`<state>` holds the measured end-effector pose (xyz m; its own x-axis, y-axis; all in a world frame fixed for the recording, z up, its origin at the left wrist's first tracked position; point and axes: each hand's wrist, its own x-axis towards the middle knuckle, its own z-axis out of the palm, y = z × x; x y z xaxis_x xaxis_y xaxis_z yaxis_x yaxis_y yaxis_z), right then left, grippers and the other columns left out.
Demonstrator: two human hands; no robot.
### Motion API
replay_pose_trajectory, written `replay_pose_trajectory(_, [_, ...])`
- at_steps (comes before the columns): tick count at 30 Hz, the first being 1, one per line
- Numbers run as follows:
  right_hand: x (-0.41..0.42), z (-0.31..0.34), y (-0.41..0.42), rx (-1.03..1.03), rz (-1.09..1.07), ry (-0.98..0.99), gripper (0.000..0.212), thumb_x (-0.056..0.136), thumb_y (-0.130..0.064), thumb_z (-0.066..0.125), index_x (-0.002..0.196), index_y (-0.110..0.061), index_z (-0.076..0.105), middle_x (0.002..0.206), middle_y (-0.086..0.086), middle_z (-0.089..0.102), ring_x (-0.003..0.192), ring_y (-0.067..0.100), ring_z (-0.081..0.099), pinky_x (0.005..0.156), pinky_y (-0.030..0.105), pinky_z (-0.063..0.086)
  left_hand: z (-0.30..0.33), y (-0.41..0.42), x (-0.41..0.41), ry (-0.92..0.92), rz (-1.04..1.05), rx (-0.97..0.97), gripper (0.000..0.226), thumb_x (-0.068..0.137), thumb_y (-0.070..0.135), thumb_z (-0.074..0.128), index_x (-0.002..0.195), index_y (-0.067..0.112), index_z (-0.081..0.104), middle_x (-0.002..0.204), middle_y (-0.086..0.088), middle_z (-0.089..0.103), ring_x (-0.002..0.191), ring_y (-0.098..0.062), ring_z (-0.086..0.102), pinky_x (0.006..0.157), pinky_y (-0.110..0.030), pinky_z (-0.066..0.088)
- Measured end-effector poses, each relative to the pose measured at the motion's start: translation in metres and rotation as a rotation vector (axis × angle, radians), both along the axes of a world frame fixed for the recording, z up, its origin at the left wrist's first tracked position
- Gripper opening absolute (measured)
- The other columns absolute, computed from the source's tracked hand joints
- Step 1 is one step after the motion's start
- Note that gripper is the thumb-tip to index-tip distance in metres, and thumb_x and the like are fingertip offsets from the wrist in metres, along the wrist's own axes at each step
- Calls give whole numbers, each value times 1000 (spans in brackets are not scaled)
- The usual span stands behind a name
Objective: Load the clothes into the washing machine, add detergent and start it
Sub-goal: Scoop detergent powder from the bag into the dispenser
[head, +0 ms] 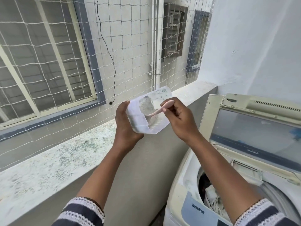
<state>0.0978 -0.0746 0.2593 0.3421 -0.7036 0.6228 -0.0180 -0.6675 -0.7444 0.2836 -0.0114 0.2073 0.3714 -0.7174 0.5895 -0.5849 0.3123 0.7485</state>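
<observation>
My left hand (124,126) grips a translucent plastic tub (143,124) of pale detergent powder, held tilted in front of me above the ledge. My right hand (180,118) pinches the handle of a pink spoon (158,110) whose bowl dips into the powder. The cream top-loading washing machine (184,190) stands at the lower right with its lid (254,132) raised. Dark and light clothes (210,194) lie in its drum, partly hidden by my right forearm.
A speckled stone ledge (68,159) runs from the lower left to the far wall. White safety netting (123,51) rises above it, with a neighbouring building's windows behind. A pale wall (254,46) stands behind the machine.
</observation>
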Motion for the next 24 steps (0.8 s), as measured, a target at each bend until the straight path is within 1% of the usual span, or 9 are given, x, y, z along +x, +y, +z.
replay_pose_trajectory(1, [1, 1, 3, -21, -16, -4, 7, 94, -4, 58, 89, -8, 58, 88, -15, 68, 70, 16, 57, 65, 25, 45, 0, 0, 0, -7, 9, -8, 103, 59, 18, 79, 144, 24, 21, 145, 1, 29, 135, -20, 38, 106, -51, 43])
replay_pose_trajectory(3, [0, 2, 7, -70, -72, -28, 10, 93, -2, 58, 86, -9, 56, 82, -11, 70, 63, 24, 56, 59, 37, 48, -1, -1, 0, -55, 24, -41, 103, 60, 12, 81, 143, 21, 22, 145, 0, 29, 135, -22, 35, 107, -52, 40])
replay_pose_trajectory(6, [-1, 0, 7, -120, -147, -70, 11, 93, -5, 56, 85, -11, 58, 81, -7, 72, 69, 26, 65, 63, 49, 54, -3, -3, 2, -66, 23, -48, 103, 59, 17, 83, 142, 22, 22, 144, -1, 29, 135, -21, 35, 107, -52, 40])
replay_pose_trajectory(9, [-3, -4, 7, -182, -200, -82, 10, 98, -11, 56, 92, -10, 64, 88, -7, 72, 75, 20, 67, 63, 48, 55, -1, -4, 5, 17, 41, -26, 108, 56, 24, 91, 138, 36, 22, 141, 3, 31, 133, -18, 38, 104, -50, 44])
replay_pose_trajectory(12, [-4, -7, 4, -266, -269, -53, 10, 98, -12, 57, 98, -10, 67, 90, -7, 68, 70, 14, 62, 57, 40, 52, 3, -1, 2, -1, 17, -50, 104, 58, 22, 88, 133, 48, 21, 136, 12, 30, 131, -13, 38, 105, -50, 44])
replay_pose_trajectory(16, [-1, -6, -3, -415, -408, 267, 5, 88, -19, 60, 84, -16, 63, 77, -7, 56, 60, 11, 54, 53, 33, 47, 1, -2, 2, -51, 18, -77, 102, 60, 27, 84, 134, 51, 18, 135, 24, 27, 134, -15, 35, 107, -49, 41])
replay_pose_trajectory(19, [5, 11, -3, -469, -497, 463, 6, 80, -17, 63, 79, -15, 57, 71, -3, 48, 56, 17, 42, 52, 26, 34, -1, -5, 5, -38, 32, -84, 109, 59, 13, 88, 135, 51, 19, 137, 20, 27, 134, -16, 36, 106, -50, 42])
replay_pose_trajectory(22, [11, 28, -6, -578, -561, 671, 6, 79, -7, 66, 84, -9, 63, 80, 7, 56, 61, 26, 50, 52, 26, 29, 2, -4, 3, -28, 36, -88, 108, 59, 14, 89, 128, 61, 20, 132, 28, 30, 129, -7, 40, 105, -44, 44])
replay_pose_trajectory(24, [14, 36, -8, -673, -591, 827, 16, 73, 6, 64, 83, -7, 67, 85, 9, 57, 70, 31, 55, 47, 26, 27, 1, -5, 4, -34, 29, -81, 103, 60, 19, 87, 131, 56, 22, 135, 19, 34, 129, -12, 41, 102, -48, 46])
